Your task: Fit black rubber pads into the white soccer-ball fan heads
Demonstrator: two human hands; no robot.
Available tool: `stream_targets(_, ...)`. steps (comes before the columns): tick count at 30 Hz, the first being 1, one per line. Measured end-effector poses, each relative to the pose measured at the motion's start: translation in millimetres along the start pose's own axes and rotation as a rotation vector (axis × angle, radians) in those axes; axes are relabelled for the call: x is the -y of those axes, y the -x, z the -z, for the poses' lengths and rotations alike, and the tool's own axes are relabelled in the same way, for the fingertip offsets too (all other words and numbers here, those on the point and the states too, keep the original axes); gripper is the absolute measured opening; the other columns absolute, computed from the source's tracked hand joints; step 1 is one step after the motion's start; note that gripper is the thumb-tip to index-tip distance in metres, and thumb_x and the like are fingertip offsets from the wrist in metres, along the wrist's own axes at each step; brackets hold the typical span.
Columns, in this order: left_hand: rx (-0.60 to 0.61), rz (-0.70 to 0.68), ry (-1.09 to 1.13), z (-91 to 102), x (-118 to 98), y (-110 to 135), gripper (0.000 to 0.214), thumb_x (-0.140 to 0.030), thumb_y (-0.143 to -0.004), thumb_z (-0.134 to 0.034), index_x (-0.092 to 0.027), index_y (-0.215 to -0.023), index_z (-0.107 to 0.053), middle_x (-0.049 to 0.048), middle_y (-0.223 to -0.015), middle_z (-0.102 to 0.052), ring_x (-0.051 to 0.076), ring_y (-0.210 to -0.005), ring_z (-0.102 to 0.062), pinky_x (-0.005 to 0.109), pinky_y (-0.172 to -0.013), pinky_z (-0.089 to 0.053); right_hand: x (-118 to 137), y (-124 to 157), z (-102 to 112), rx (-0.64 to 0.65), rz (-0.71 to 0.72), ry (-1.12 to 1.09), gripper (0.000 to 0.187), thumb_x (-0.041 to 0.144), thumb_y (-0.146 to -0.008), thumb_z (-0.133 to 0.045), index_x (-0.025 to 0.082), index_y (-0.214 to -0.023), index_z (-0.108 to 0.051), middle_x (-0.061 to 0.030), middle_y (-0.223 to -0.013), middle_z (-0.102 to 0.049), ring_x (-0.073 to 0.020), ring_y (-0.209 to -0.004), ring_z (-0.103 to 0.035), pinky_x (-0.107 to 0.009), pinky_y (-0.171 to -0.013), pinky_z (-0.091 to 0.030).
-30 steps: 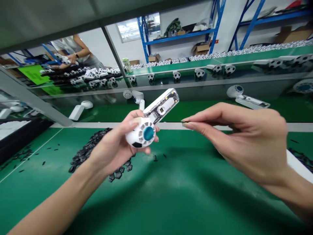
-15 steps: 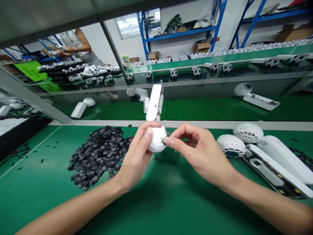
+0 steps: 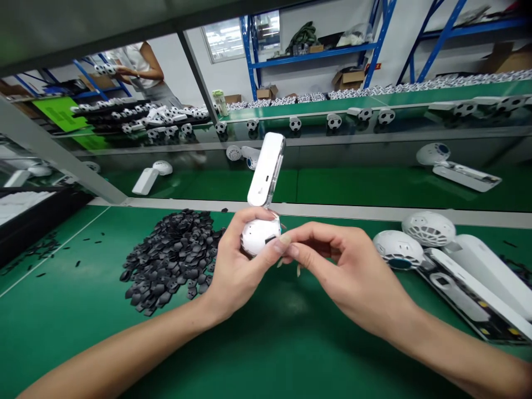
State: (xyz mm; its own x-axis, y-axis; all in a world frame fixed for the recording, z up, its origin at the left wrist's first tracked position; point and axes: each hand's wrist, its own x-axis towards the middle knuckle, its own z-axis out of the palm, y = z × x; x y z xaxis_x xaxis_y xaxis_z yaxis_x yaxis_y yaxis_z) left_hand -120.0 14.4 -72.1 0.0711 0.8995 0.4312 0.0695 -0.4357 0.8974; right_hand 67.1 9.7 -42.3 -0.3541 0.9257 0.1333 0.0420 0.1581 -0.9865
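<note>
My left hand (image 3: 239, 260) is closed around the round head (image 3: 254, 235) of a white plastic device, whose long flat body (image 3: 266, 172) points up and away from me. The left thumb presses on the head's right side, close to a small dark slot (image 3: 271, 239). My right hand (image 3: 344, 266) is pinched, its thumb and forefinger meeting the left thumb tip at the head's edge. What lies between those fingertips, if anything, is hidden. Left of my hands is a heap of small black plastic pieces (image 3: 170, 260).
More white devices (image 3: 477, 282) lie at the right, one showing its open inside. Scattered black bits (image 3: 77, 264) dot the green table (image 3: 266, 354). Behind stands a shelf with football-patterned balls (image 3: 333, 121). A person (image 3: 143, 72) stands at the far left.
My left thumb has come across the head to the right, against the right fingertips. The device has tilted slightly, and the view has shifted a little.
</note>
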Motion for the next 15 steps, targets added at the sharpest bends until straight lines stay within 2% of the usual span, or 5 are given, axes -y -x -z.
stream_targets(3, -0.048, 0.004, 0.003, 2.2, 2, -4, 0.022, -0.036, -0.095, -0.084, -0.025, -0.107, -0.069, -0.0005, -0.101, -0.072, 0.008, -0.079, -0.066, 0.014, -0.071, -0.057, 6, -3, 7, 0.078, -0.003, -0.048, 0.016, 0.027, -0.103, -0.066, 0.024, -0.103, -0.082, 0.0007, -0.094, -0.082, -0.0122, -0.082, -0.076, -0.019, -0.070, -0.059)
stream_targets(5, -0.052, 0.032, 0.071, 3.4, 3, -5, 0.020, -0.036, -0.096, -0.084, -0.025, -0.106, -0.071, -0.0009, -0.099, -0.070, 0.008, -0.081, -0.066, 0.013, -0.072, -0.059, 8, -7, 12, 0.051, -0.014, -0.079, 0.013, 0.029, -0.101, -0.070, 0.022, -0.108, -0.079, -0.0006, -0.097, -0.081, -0.0118, -0.081, -0.076, -0.018, -0.069, -0.059)
stream_targets(8, 0.010, 0.123, 0.225, 4.4, 2, -5, 0.018, -0.035, -0.096, -0.084, -0.026, -0.106, -0.072, 0.0007, -0.106, -0.068, 0.013, -0.088, -0.070, 0.022, -0.075, -0.068, 3, -13, 15, -0.012, -0.044, -0.096, 0.015, 0.032, -0.098, -0.075, 0.019, -0.105, -0.075, -0.0019, -0.096, -0.078, -0.0116, -0.078, -0.074, -0.018, -0.063, -0.058)
stream_targets(11, 0.079, 0.204, 0.321, 5.8, -4, -5, 0.019, -0.032, -0.094, -0.085, -0.025, -0.106, -0.073, 0.0022, -0.109, -0.068, 0.017, -0.091, -0.071, 0.032, -0.077, -0.072, -5, -15, 14, -0.002, -0.088, -0.110, 0.017, 0.035, -0.098, -0.074, 0.018, -0.102, -0.073, -0.0032, -0.099, -0.076, -0.0120, -0.078, -0.073, -0.019, -0.061, -0.057)
stream_targets(15, 0.087, 0.319, 0.417, 7.8, -10, -9, 0.020, -0.031, -0.088, -0.090, -0.025, -0.102, -0.077, 0.0022, -0.104, -0.071, 0.016, -0.087, -0.071, 0.025, -0.071, -0.068, -10, -13, 12, 0.035, -0.132, -0.096, 0.030, 0.043, -0.098, -0.075, 0.019, -0.114, -0.069, -0.0080, -0.120, -0.075, -0.0180, -0.099, -0.075, -0.025, -0.074, -0.064)
